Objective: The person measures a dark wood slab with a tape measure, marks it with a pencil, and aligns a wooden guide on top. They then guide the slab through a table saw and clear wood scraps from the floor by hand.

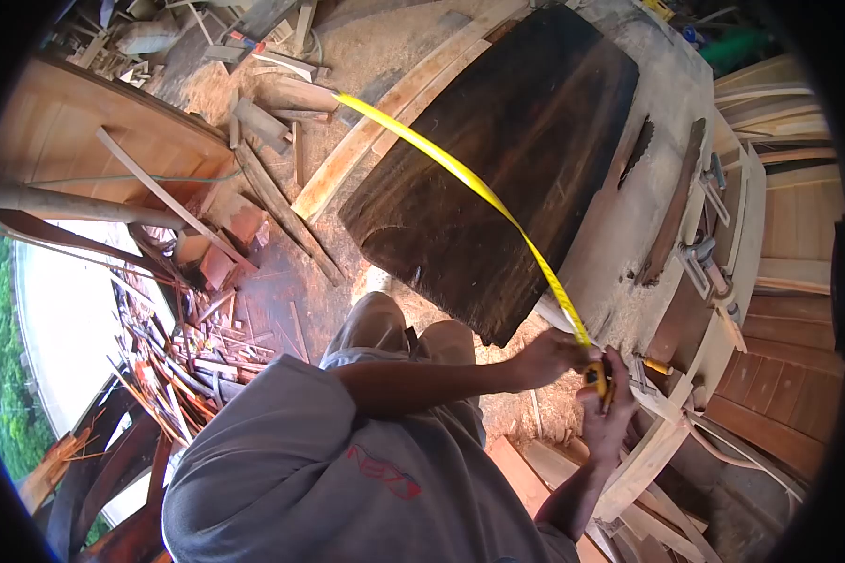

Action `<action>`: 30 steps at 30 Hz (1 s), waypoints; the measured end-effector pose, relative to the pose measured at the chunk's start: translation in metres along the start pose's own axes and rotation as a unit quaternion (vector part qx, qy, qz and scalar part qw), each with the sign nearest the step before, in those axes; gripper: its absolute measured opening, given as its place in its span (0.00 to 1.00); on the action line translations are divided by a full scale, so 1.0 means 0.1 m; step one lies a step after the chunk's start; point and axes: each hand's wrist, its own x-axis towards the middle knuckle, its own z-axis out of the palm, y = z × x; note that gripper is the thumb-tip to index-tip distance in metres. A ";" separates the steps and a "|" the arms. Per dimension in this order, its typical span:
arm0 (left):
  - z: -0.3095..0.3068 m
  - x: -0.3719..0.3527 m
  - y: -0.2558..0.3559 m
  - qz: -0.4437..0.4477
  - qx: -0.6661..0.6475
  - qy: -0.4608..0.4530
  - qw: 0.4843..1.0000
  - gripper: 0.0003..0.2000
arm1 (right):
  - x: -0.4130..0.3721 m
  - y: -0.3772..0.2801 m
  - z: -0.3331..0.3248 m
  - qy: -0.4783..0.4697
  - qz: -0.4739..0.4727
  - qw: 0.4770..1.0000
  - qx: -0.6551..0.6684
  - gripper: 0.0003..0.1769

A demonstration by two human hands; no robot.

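A tape measure (593,377) with a yellow-and-black case is gripped in my right hand (603,413), its fingers wrapped round it. From its mouth the yellow blade (469,178) arches up and left over a dark wooden slab (498,169), its far end near the slab's left side. My left hand (549,360) is closed at the blade close to the case; its fingertips are partly hidden. Below the blade, the slab rests flat with a rough, broken near edge.
Metal clamps (699,267) sit along the workbench edge at right. A yellow-handled tool (657,365) lies near my right hand. Wood scraps (225,352) heap on the floor at left, beside a wooden panel (113,131). Planks (779,375) stand at far right.
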 end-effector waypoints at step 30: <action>-5.46 -2.42 2.97 -0.116 0.253 0.179 0.944 0.15 | 1.39 -2.79 3.86 -0.251 0.063 0.964 0.053 0.19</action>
